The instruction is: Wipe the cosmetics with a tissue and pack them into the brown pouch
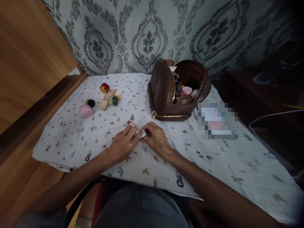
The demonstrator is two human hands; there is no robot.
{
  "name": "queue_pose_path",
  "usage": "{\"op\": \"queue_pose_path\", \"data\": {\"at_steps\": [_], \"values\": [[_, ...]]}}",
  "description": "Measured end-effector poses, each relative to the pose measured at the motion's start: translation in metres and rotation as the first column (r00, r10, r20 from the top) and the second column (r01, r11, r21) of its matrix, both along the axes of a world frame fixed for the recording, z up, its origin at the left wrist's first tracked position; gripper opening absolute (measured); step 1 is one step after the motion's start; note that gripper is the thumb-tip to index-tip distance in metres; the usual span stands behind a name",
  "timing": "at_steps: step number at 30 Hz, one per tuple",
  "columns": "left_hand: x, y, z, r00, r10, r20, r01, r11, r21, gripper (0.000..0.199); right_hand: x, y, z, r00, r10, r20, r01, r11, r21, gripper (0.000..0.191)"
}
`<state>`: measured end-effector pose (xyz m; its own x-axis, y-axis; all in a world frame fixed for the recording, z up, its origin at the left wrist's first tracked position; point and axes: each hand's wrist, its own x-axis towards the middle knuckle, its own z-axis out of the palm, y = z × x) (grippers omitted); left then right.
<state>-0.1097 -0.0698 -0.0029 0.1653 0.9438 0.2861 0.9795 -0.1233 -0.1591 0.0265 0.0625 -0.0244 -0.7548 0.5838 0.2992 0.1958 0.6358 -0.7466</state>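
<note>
Near the table's front middle, my left hand has its fingers closed around a small clear tube with a red end, which sticks out past the fingertips. My right hand is beside it, its fingers pinched on a small white cloth or tissue that lies between the two hands. A dark bit shows at the right fingertips, too small to make out. Behind my right hand stands an open brown bag filled with small cosmetic items.
At the left lie a pink sponge, a dark-lidded jar, a red-and-gold jar, a beige tube and a green-lidded jar. A blurred flat object rests right of the bag.
</note>
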Motion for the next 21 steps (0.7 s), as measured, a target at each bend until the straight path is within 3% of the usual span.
{"op": "queue_pose_path", "data": {"at_steps": [2, 5, 8, 13, 21], "values": [[-0.002, 0.000, -0.001, 1.000, 0.020, 0.020, -0.020, 1.000, -0.002, 0.047, 0.000, 0.000, 0.000, 1.000, -0.002, -0.002, 0.002, 1.000, 0.005, 0.012], [-0.019, 0.003, -0.002, 0.984, 0.164, 0.072, -0.165, 0.986, 0.014, 0.047, 0.000, 0.000, 0.001, 1.000, -0.012, 0.014, 0.012, 1.000, -0.018, 0.003], [-0.038, 0.007, -0.003, 0.953, 0.256, 0.164, -0.263, 0.965, 0.019, 0.044, -0.001, -0.001, 0.003, 1.000, -0.023, 0.015, 0.023, 0.999, -0.050, 0.008], [-0.047, 0.013, -0.005, 0.933, 0.240, 0.270, -0.256, 0.967, 0.023, 0.037, 0.000, -0.001, 0.003, 1.000, 0.005, -0.028, -0.006, 1.000, -0.029, 0.019], [-0.041, 0.017, -0.007, 0.934, 0.269, 0.235, -0.280, 0.960, 0.014, 0.041, 0.001, 0.001, -0.001, 0.996, 0.022, 0.084, -0.028, 0.998, 0.065, 0.024]]}}
